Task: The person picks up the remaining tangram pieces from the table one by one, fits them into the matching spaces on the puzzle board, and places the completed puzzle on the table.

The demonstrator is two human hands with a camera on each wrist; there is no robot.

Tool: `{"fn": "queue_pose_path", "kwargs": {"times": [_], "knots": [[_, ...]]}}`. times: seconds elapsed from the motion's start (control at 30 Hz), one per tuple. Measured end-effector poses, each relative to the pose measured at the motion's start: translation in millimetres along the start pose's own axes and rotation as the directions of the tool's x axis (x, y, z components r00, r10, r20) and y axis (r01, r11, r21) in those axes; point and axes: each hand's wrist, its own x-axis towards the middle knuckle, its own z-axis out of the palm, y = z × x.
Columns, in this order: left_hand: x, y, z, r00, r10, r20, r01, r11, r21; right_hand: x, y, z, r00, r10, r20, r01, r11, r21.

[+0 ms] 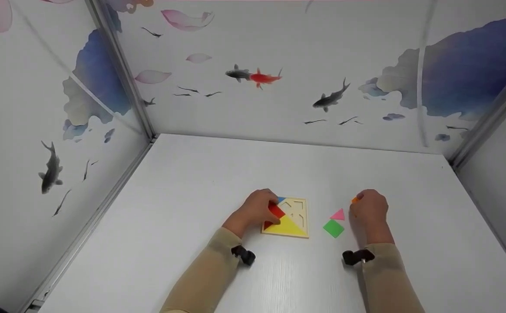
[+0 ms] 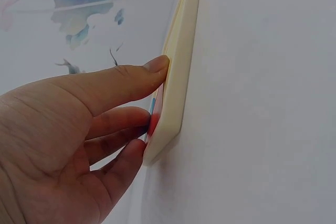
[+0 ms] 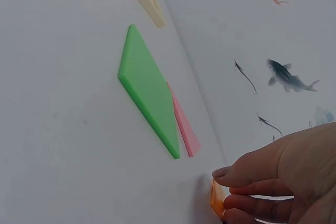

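A square wooden tangram board (image 1: 307, 217) lies flat on the table, holding a yellow triangle (image 1: 287, 228), red pieces (image 1: 277, 211) and a partly hidden blue piece (image 1: 281, 199). My left hand (image 1: 259, 206) grips the board at its left side; the thumb (image 2: 156, 65) lies at its edge, the curled fingers over the coloured pieces. To the right, my right hand (image 1: 370, 210) pinches an orange piece (image 3: 216, 199) between thumb and fingers; its full shape is hidden. Between board and right hand lie a green square (image 1: 334, 228) and a pink triangle (image 1: 338, 214).
Bare outlined recesses (image 1: 297, 208) show at the board's upper right. The white table (image 1: 183, 182) meets printed wall panels (image 1: 287, 108) at the back and sides. Each sleeve carries a black wrist camera (image 1: 244, 255).
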Motion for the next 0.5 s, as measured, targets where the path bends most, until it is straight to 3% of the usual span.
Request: {"fn": "queue_pose_path", "kwargs": {"times": [0.17, 0.5], "knots": [[0.0, -0.1, -1.1, 1.000, 0.029, -0.003, -0.029, 0.999, 0.018, 1.1, 2.2, 1.4, 0.999, -0.034, -0.014, 0.033, 0.999, -0.014], [0.4, -1.1, -0.6, 1.000, 0.013, 0.000, -0.013, 1.000, 0.015, 0.2, -1.9, -1.1, 0.998, -0.061, -0.011, 0.061, 0.997, -0.045]]}}
